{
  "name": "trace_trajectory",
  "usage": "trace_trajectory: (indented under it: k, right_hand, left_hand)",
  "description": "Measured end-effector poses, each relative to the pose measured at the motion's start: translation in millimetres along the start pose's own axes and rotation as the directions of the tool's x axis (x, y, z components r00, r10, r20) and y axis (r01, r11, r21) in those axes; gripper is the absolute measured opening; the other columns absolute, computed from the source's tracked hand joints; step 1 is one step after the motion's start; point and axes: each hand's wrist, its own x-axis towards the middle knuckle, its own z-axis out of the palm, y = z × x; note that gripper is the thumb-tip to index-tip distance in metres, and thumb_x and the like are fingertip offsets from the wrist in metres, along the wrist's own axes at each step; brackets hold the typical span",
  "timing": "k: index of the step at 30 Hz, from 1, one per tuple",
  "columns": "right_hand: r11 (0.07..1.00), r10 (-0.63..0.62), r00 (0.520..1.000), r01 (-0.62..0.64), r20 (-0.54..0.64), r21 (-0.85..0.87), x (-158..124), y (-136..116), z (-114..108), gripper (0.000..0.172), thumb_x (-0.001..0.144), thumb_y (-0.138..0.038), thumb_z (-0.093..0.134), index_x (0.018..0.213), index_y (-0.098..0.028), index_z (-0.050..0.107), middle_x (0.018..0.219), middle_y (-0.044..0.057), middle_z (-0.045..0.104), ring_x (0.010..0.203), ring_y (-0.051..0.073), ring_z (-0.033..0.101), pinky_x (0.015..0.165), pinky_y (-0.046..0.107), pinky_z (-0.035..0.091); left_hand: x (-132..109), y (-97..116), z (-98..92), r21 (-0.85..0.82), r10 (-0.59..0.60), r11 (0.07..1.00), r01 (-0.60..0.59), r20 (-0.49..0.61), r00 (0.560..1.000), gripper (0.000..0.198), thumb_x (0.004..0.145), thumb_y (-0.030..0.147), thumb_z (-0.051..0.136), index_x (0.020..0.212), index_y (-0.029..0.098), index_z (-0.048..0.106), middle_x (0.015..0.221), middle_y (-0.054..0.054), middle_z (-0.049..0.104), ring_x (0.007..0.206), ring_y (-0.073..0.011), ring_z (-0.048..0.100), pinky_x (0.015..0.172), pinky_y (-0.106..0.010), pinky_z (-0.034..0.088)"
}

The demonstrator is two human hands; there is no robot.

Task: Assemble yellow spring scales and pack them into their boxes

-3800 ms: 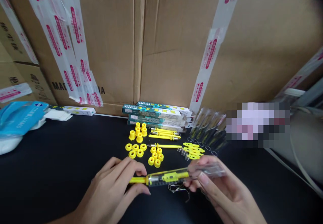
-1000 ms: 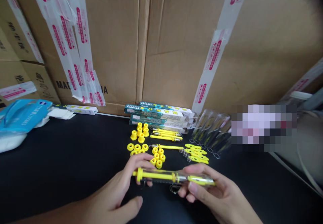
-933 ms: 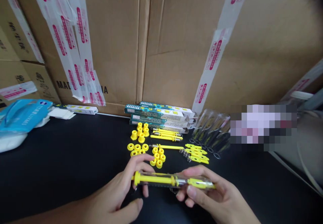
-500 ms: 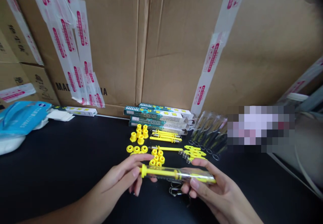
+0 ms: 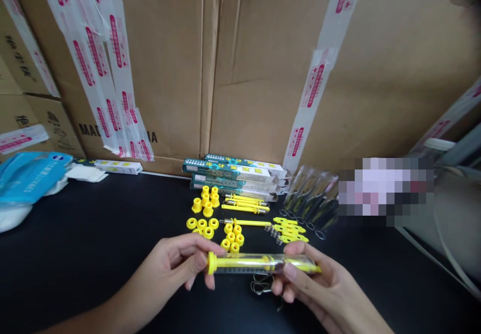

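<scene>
A tubular spring scale [image 5: 244,263], a clear tube with a yellow rod inside and a yellow flanged cap [image 5: 212,263] at its left end, lies level between my hands. My left hand [image 5: 180,263] pinches the capped end between thumb and fingers. My right hand [image 5: 313,279] is closed around the right part of the tube, where a yellow end piece sticks out. Metal hooks [image 5: 261,285] lie on the table just below the tube. Behind it are yellow collars [image 5: 233,237], yellow rings [image 5: 202,224], and a yellow rod with a metal tip [image 5: 251,222].
Yellow flanged bushings [image 5: 205,199], more yellow rods [image 5: 246,204], flat yellow tabs [image 5: 289,229] and springs [image 5: 273,233] lie farther back. Clear tubes [image 5: 311,198] stand right, printed boxes [image 5: 229,171] behind. A blue packet [image 5: 35,176] is at left; a large carton [image 5: 169,73] forms the back.
The tube's left end has dropped slightly, so it lies more level. My left hand now grips closer, its fingers less spread. The whole view has shifted a little.
</scene>
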Motion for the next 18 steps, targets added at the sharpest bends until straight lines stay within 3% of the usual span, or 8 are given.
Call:
trace_trajectory:
  k: [4, 8, 14, 18]
  right_hand:
    - [0.985, -0.014, 1.0, 0.009, -0.026, -0.17, -1, -1, -2, 0.057, 0.064, -0.065, 0.092, 0.079, -0.019, 0.063, 0.05, -0.004, 0.067, 0.034, 0.011, 0.061, 0.032, 0.016, 0.042]
    - [0.947, -0.011, 0.997, -0.012, -0.07, -0.322, -5, 1, -1, 0.062, 0.07, -0.081, 0.076, 0.074, -0.023, 0.053, 0.038, -0.011, 0.05, 0.023, 0.005, 0.04, 0.028, 0.013, 0.023]
    - [0.892, -0.128, 0.99, 0.091, -0.053, -0.443, -6, 3, -6, 0.06, 0.077, -0.08, 0.07, 0.068, -0.025, 0.048, 0.042, -0.014, 0.034, 0.036, 0.006, 0.021, 0.039, 0.022, 0.016]
    - [0.721, -0.287, 0.957, 0.191, -0.035, -0.667, -11, 2, -11, 0.061, 0.086, -0.082, 0.057, 0.064, -0.025, 0.048, 0.057, -0.007, 0.035, 0.052, 0.014, 0.03, 0.047, 0.027, 0.025]
  left_hand:
    - [-1, -4, -0.2, -0.059, 0.004, 0.998, -0.004, 0.001, 1.0, 0.047, 0.086, 0.064, 0.076, 0.095, 0.018, 0.079, 0.065, 0.0, 0.069, 0.059, -0.0128, 0.052, 0.057, -0.024, 0.04]
    - [-2, -6, 1.2, -0.1, -0.016, 0.995, 0.016, 0.002, 1.0, 0.048, 0.07, 0.056, 0.093, 0.095, 0.019, 0.073, 0.074, 0.001, 0.069, 0.066, -0.0151, 0.058, 0.066, -0.027, 0.047]
    - [-7, 2, 5.0, 0.166, -0.024, 0.985, 0.041, -0.104, 0.994, 0.029, 0.084, 0.046, 0.08, 0.085, 0.019, 0.069, 0.073, 0.003, 0.059, 0.07, -0.0171, 0.054, 0.067, -0.028, 0.043]
    - [-13, 8, 7.4, 0.405, 0.065, 0.914, -0.026, -0.084, 0.994, 0.024, 0.097, 0.045, 0.064, 0.095, 0.022, 0.069, 0.071, 0.003, 0.062, 0.069, -0.0175, 0.057, 0.066, -0.026, 0.042]
